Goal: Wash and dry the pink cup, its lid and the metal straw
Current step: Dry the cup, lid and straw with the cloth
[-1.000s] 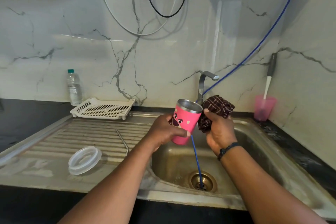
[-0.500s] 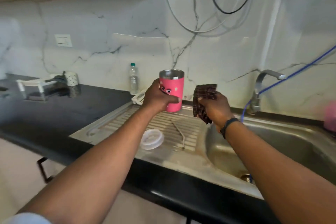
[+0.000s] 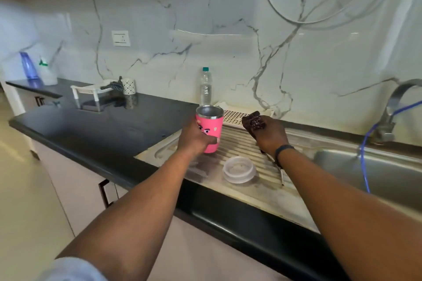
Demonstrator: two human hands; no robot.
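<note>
Upright over the ridged drainboard (image 3: 239,141), the pink cup (image 3: 211,131) sits gripped in the left hand (image 3: 194,139); right hand (image 3: 269,137) clutches a dark cloth (image 3: 254,122), lid (image 3: 238,169) nearer

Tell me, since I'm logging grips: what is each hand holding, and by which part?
The left hand grips the pink cup around its lower body. The right hand holds a bunched dark cloth, with most of it sticking out above the fingers.

Bare bench left, crowded drainboard right
Black bench (image 3: 102,134) lies open; lid (image 3: 239,169) and metal straw (image 3: 282,177) occupy the drainboard (image 3: 239,143).
</note>
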